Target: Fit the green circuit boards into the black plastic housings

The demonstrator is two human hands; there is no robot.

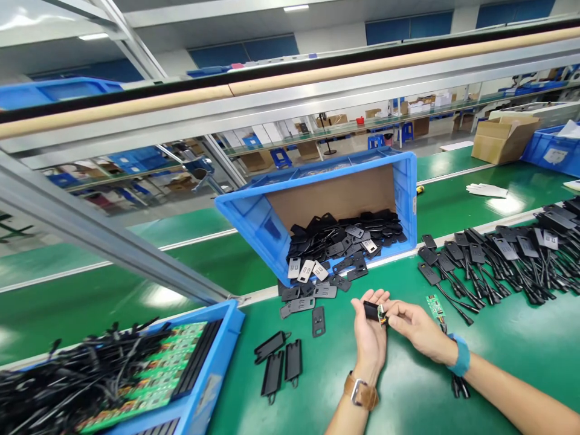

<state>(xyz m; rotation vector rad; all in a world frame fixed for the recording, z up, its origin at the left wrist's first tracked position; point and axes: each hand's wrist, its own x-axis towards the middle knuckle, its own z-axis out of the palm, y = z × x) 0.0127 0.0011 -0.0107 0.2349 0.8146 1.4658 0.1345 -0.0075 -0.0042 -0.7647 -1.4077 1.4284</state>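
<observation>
My left hand (370,338), palm up with a watch on its wrist, cradles a small black plastic case (371,310) between thumb and fingers. A small circuit board (381,313) with coloured wires stands at the case's right end. My right hand (414,326) has thumb and fingers closed on the wired end of that board; the fingertips partly hide it. Beneath my right wrist lies another green circuit board (435,306) with a black cable. Several open black case shells (293,359) lie left of my hands, near a flat black cover (318,321).
A tilted blue bin (412,199) holds a heap of black covers, some spilling onto the green table (344,393). Finished-looking black cased cables (480,260) line the right side. A blue tray (226,344) of boards and cables stands left, beside a metal post (136,254).
</observation>
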